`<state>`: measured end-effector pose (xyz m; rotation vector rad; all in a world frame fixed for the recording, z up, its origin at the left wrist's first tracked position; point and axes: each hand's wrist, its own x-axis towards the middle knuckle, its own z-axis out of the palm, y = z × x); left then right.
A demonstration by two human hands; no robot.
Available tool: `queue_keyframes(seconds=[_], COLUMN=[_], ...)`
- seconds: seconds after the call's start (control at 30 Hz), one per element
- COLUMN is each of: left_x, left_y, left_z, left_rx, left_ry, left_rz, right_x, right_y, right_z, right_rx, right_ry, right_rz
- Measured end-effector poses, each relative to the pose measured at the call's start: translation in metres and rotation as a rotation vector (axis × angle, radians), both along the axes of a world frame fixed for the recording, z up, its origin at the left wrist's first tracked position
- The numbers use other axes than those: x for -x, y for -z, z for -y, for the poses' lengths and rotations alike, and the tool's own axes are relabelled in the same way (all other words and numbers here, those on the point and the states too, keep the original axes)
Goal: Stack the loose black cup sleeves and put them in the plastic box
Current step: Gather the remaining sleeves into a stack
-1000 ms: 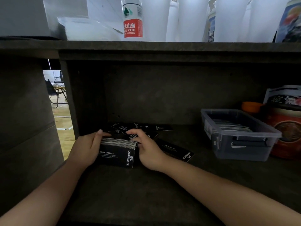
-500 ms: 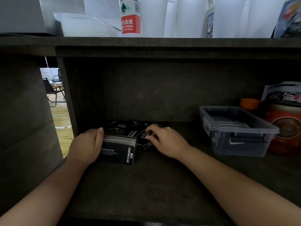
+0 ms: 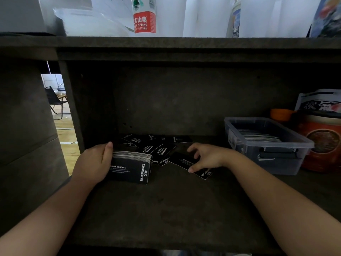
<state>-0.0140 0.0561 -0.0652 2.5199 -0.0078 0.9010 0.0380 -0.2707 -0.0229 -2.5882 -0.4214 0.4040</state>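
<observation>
The picture is dark in the middle and bright at the top. Strong light washes out the white cups [image 3: 206, 15] and the bottle [image 3: 144, 17] along the top edge. Daylight also comes in through the gap [image 3: 60, 115] at the left. Inside the shelf [image 3: 175, 209] it is dim, and the back wall is nearly black. The straight shelf edges bend near the corners. The arms at the bottom look a bit soft and blurry.

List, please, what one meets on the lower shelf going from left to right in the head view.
Left hand → stack of black cup sleeves → single sleeve under the right hand → plastic box → red tin.
</observation>
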Motion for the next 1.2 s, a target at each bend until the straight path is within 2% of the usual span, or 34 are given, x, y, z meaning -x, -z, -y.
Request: queue_keyframes(seconds=[0.1, 0.2, 0.33, 0.4, 0.43, 0.5, 0.57, 0.67, 0.73, 0.83, 0.9, 1.07, 1.2], left_x=[0.001, 0.002, 0.002, 0.003, 0.003, 0.003, 0.003, 0.001, 0.0, -0.002, -0.003, -0.004, -0.007], left_y=[0.0, -0.001, -0.003, -0.003, -0.003, -0.004, -0.003, -0.001, 0.0, 0.002, 0.003, 0.003, 0.004], left_z=[0.001, 0.0, 0.001, 0.001, 0.001, 0.002, 0.002, 0.0, -0.002, -0.005, -0.006, -0.006, -0.005], left_rx=[-0.001, -0.01, -0.005, -0.005, -0.006, -0.007, -0.01, -0.027, -0.041, -0.045, -0.038, -0.051, -0.083], left_ry=[-0.005, -0.005, -0.004, -0.004, -0.003, -0.001, 0.0, 0.001, 0.01, 0.036, 0.043, 0.126, 0.159], left_rz=[0.018, 0.017, -0.004, -0.008, -0.007, -0.008, -0.006, 0.017, 0.034, 0.074, 0.091, 0.055, 0.034], right_x=[0.0, 0.0, 0.0, -0.001, -0.002, -0.003, -0.001, 0.004, 0.009, 0.013, 0.017, 0.038, 0.038], right_y=[-0.001, -0.005, -0.009, -0.003, 0.001, 0.005, 0.001, -0.006, -0.003, 0.012, 0.023, 0.033, 0.036], right_z=[-0.002, -0.006, -0.012, -0.016, -0.017, -0.015, -0.009, -0.009, -0.021, -0.047, -0.068, -0.111, -0.123], right_rx=[-0.099, -0.316, -0.491, -0.483, -0.387, -0.129, -0.055, -0.226, -0.332, -0.361, -0.452, -0.769, -0.801], right_ry=[0.059, 0.108, 0.115, 0.076, 0.043, -0.048, -0.098, -0.071, -0.057, -0.11, -0.131, -0.116, -0.191], right_rz=[0.025, 0.065, 0.297, 0.365, 0.381, 0.336, 0.244, 0.188, 0.219, 0.33, 0.329, 0.044, 0.011])
